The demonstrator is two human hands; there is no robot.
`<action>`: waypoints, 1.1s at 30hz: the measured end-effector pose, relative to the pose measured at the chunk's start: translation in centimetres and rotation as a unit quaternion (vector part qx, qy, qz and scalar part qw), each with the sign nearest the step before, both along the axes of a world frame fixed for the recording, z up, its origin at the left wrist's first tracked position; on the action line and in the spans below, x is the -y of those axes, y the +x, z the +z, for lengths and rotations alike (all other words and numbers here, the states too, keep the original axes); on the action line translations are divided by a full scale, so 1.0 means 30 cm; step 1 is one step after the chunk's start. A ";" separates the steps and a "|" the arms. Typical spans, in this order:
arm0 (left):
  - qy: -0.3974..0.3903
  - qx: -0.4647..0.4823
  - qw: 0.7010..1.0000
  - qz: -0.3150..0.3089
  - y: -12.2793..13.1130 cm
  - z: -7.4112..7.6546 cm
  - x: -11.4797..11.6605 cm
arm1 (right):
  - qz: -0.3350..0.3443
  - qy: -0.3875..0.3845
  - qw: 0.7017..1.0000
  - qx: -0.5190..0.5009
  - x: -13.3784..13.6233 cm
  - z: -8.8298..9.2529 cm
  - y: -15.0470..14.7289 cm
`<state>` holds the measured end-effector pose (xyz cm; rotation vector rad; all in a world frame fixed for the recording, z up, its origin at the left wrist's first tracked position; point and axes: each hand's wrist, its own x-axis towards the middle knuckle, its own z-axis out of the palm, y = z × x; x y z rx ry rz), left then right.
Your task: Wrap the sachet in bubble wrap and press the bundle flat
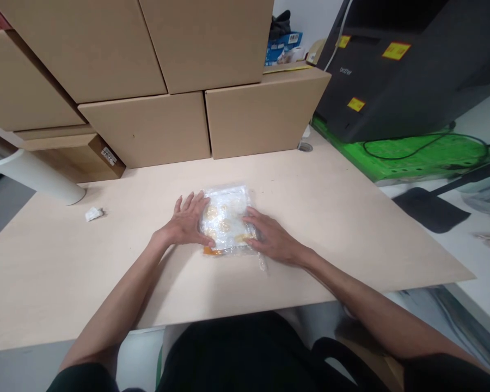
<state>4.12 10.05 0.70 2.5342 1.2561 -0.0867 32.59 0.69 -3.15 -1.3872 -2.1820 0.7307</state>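
Note:
A flat, clear plastic packet (227,220) lies on the table in front of me. Its contents look white and silvery with yellowish round patches, and an orange strip shows at its lower left edge. Glare hides what is inside. Over the packet's left edge rests my left hand (187,222), fingers spread and thumb stretched across its lower corner. My right hand (273,235) touches the right edge, with fingers and thumb extended apart onto the plastic. A thin twist of clear plastic (262,263) hangs off the lower right corner.
Cardboard boxes (147,130) stand stacked along the table's back edge. At left are a white cylinder (44,174) and a crumpled white scrap (93,213). To the right, a black Brother machine (375,81) sits on a green surface (424,158), near a black flat-bladed tool (430,209).

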 end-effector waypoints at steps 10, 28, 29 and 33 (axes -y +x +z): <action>-0.006 0.039 0.998 0.041 0.000 0.023 0.064 | -0.001 -0.026 0.991 -0.133 -0.019 0.011 0.021; 0.052 0.441 0.891 0.097 0.157 -0.021 0.237 | -0.159 -0.142 0.918 -0.333 -0.005 0.022 0.002; 0.035 0.505 0.853 0.131 0.147 -0.006 0.234 | -0.142 -0.131 0.934 -0.302 0.003 0.030 -0.002; -0.041 0.685 0.677 0.267 0.110 0.032 0.223 | -0.089 -0.035 0.977 -0.189 0.026 0.045 -0.022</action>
